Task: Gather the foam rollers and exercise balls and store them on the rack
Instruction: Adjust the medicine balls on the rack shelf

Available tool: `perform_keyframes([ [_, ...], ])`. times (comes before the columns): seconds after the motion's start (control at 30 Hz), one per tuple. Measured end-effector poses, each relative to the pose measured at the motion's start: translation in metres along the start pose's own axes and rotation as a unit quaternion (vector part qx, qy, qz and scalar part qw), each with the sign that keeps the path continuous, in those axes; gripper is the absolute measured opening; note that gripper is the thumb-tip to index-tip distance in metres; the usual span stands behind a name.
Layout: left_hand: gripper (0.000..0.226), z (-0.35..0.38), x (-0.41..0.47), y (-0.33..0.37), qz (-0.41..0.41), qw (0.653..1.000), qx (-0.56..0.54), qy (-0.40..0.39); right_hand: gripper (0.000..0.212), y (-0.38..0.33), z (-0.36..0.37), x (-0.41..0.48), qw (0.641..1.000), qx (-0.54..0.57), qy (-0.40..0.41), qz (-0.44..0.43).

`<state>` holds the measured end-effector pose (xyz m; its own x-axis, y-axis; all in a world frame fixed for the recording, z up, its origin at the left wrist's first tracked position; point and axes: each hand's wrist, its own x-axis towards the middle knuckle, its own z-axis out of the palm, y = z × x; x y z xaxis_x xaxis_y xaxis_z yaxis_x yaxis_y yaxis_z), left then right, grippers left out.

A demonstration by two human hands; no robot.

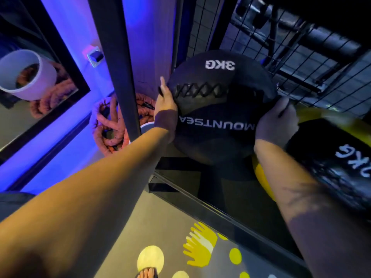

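A black exercise ball [218, 101] marked "3KG" and "MOUNTSEA", with laced stitching across it, is held between both my hands inside the black rack [230, 223]. My left hand [165, 102] lies flat against its left side, fingers straight. My right hand [278, 121] cups its right side, fingers partly hidden behind the ball. A second ball [331, 161], black and yellow with white weight lettering, sits on the rack right beside it, under my right forearm.
A wire mesh panel [301, 63] backs the rack, with dark bars behind it. A black upright post [124, 77] stands left of the ball. Coiled orange battle rope [108, 127] lies on the floor beside a mirror [30, 77]. Yellow hand markings [200, 245] cover the grey floor.
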<state>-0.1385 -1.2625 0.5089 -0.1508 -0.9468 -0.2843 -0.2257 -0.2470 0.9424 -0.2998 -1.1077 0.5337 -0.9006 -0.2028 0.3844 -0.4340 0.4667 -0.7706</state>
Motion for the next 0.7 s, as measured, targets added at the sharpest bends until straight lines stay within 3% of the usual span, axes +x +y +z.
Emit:
perform_keyframes([
  [0.1,0.045,-0.004,-0.008,0.000,0.062,0.998,-0.001,-0.029,0.041,0.033,-0.008,-0.044,0.998,0.046,0.009,0.044],
  [0.23,0.044,-0.007,-0.027,-0.004,0.051,0.998,-0.031,-0.017,0.043,0.032,-0.027,-0.060,0.996,0.015,-0.027,0.081],
  [0.33,0.047,-0.012,-0.021,-0.010,0.021,0.998,0.065,-0.012,0.046,0.033,-0.039,-0.065,0.992,0.000,-0.078,0.095],
  [0.43,0.064,-0.021,-0.032,-0.017,-0.008,0.981,0.192,-0.018,0.045,0.041,-0.048,-0.078,0.990,-0.005,-0.112,0.086],
  [0.5,0.066,-0.024,-0.038,-0.022,-0.005,0.975,0.220,-0.015,0.047,0.046,-0.051,-0.083,0.987,-0.014,-0.133,0.091],
  [0.6,0.051,-0.024,-0.039,-0.024,-0.036,0.981,0.189,0.006,0.051,0.047,-0.055,-0.085,0.983,-0.012,-0.152,0.099],
  [0.7,0.052,-0.022,-0.050,-0.023,-0.019,0.983,0.178,0.030,0.048,0.042,-0.062,-0.082,0.980,-0.016,-0.162,0.111],
])
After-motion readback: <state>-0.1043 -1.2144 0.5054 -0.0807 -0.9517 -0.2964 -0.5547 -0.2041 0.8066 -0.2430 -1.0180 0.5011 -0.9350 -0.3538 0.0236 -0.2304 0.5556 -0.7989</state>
